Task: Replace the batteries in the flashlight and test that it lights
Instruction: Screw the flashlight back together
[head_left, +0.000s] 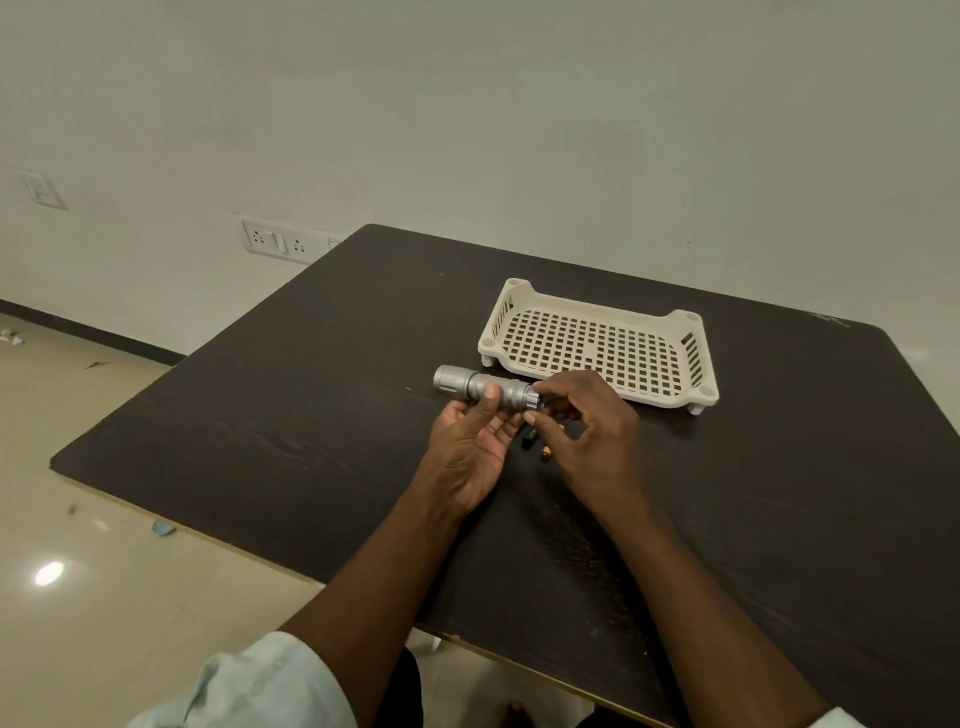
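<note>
A silver flashlight (470, 384) lies level above the dark table (291, 415), its head pointing left. My left hand (475, 441) cradles its body from below, thumb on top. My right hand (587, 431) pinches the flashlight's tail end between thumb and forefinger. Just below that tail end, small dark batteries (530, 435) with brass-coloured tips lie on the table, partly hidden by my right hand. Whether the tail cap is on or off is hidden by my fingers.
A cream plastic lattice tray (691, 364) stands on short legs right behind my hands. The table's left edge drops to a glossy tiled floor (78, 571). Wall sockets (278, 240) sit on the wall at the far left.
</note>
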